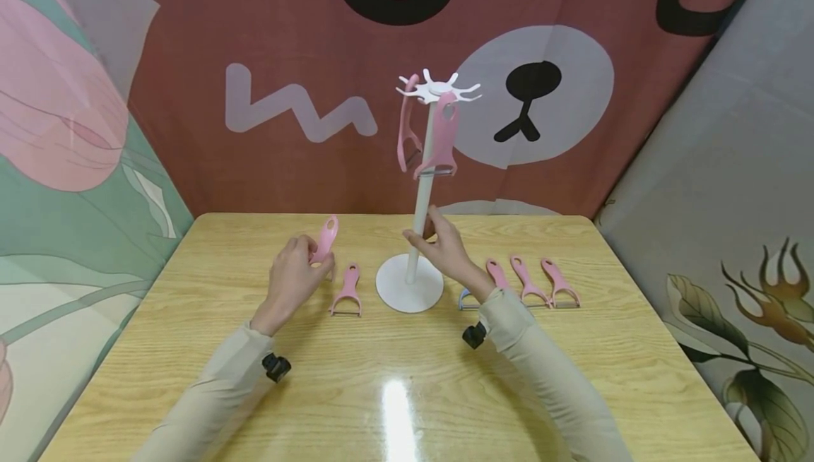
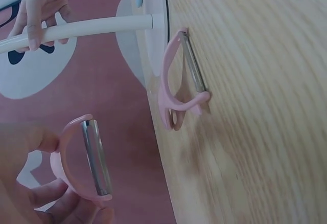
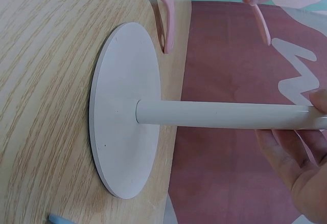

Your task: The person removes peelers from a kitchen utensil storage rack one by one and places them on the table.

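Note:
My left hand (image 1: 292,275) pinches a pink Y-shaped peeler (image 1: 326,237) above the table, handle end up. In the left wrist view its metal blade (image 2: 96,157) shows beyond the fingers. My right hand (image 1: 448,246) holds the pole of a white stand (image 1: 422,200), whose round base rests on the table. Two pink peelers hang from the hooks on top: one seen edge-on (image 1: 405,130), the other face-on (image 1: 446,130). Between the left hand and the base lies another pink peeler (image 1: 349,285).
Right of the stand lie three pink peelers, the outermost (image 1: 557,278) fully visible. A blue peeler head (image 1: 467,301) is partly hidden by my right wrist. Printed cloth (image 1: 286,179) hangs behind the wooden table (image 1: 343,384).

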`<state>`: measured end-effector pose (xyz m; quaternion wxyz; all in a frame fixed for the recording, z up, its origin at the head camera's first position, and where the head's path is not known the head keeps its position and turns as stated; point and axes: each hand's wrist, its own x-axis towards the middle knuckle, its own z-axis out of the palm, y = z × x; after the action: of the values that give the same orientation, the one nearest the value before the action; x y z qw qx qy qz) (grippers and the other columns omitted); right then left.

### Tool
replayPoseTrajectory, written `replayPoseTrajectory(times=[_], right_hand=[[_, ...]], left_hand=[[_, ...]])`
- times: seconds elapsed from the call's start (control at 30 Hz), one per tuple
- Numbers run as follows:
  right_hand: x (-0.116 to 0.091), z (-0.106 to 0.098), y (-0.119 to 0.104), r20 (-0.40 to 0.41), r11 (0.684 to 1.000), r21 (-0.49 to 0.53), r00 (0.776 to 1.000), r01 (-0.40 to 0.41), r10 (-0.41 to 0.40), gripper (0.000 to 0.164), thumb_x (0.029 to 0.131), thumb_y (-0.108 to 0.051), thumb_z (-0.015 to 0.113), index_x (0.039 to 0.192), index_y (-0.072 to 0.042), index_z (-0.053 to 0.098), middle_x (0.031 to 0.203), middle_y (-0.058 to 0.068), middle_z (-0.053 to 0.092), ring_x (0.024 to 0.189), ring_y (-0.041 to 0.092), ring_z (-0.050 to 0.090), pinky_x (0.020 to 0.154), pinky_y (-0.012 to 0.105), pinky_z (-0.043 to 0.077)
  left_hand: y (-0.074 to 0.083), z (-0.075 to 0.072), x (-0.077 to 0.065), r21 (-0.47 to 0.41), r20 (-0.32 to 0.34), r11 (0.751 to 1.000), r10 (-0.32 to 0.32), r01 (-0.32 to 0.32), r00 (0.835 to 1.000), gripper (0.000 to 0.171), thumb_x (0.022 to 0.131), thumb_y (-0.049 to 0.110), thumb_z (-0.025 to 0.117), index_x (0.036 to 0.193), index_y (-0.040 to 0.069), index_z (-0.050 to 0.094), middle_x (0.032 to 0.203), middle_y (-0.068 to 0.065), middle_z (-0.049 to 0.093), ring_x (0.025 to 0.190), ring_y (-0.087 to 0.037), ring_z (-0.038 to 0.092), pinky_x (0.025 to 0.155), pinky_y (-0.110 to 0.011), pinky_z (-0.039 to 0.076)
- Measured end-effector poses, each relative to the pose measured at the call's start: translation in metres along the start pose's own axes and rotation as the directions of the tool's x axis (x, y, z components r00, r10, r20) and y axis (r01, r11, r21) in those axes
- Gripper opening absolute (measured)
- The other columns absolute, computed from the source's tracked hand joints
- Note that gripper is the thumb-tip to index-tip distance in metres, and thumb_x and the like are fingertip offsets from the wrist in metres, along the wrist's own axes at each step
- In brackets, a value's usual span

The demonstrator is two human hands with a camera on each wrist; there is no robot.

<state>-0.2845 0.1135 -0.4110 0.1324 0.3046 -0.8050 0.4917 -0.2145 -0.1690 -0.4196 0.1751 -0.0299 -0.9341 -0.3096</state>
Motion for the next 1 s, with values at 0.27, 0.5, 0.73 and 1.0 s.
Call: replayPoseTrajectory(times=[0.27,0.5,0.73,1.0], right_hand=[[0.000,-0.001,0.001,0.007,1.000,-0.028,1.000,-0.002,0.002,0.025,0.093,-0.011,0.071,0.106,-0.003,0.052,0.077,0.006,0.057,0.073,0.019,0.063,0.064,0.033,0.052],[-0.001,-0.001,0.002,0.002,1.000,-0.018,1.000,0.013,-0.013,0.025,0.093,-0.013,0.071,0.105,-0.004,0.051,0.077,0.008,0.057,0.073,0.022,0.064,0.063,0.035,0.052],[-0.001,0.000,-0.002,0.003,1.000,-0.002,1.000,0.022,-0.022,0.026,0.092,-0.007,0.071,0.106,0.002,0.051,0.077,0.016,0.057,0.073,0.030,0.064,0.063,0.045,0.051],[-0.003,-0.007,-0.034,0.021,1.000,-0.003,1.000,0.016,-0.016,0.022,0.091,0.003,0.068,0.104,0.007,0.050,0.077,0.020,0.056,0.074,0.036,0.063,0.063,0.047,0.052]], left_hand=[[-0.006,0.000,-0.001,0.029,0.032,1.000,-0.006,0.005,0.999,0.031,0.088,0.027,0.069,0.092,-0.002,0.057,0.082,-0.013,0.052,0.069,-0.027,0.049,0.057,-0.039,0.039],[-0.009,-0.001,-0.002,0.062,0.113,0.997,-0.046,0.039,0.993,0.031,0.088,0.028,0.068,0.089,0.000,0.056,0.080,-0.012,0.054,0.068,-0.027,0.051,0.056,-0.038,0.040],[-0.011,-0.001,-0.003,0.104,0.170,0.992,-0.091,0.074,0.981,0.034,0.089,0.030,0.070,0.090,-0.001,0.057,0.078,-0.012,0.054,0.065,-0.026,0.051,0.053,-0.038,0.040],[-0.015,-0.001,-0.005,0.132,0.236,0.988,-0.107,0.077,0.966,0.037,0.092,0.032,0.066,0.091,-0.004,0.058,0.076,-0.012,0.053,0.060,-0.023,0.050,0.049,-0.034,0.039]])
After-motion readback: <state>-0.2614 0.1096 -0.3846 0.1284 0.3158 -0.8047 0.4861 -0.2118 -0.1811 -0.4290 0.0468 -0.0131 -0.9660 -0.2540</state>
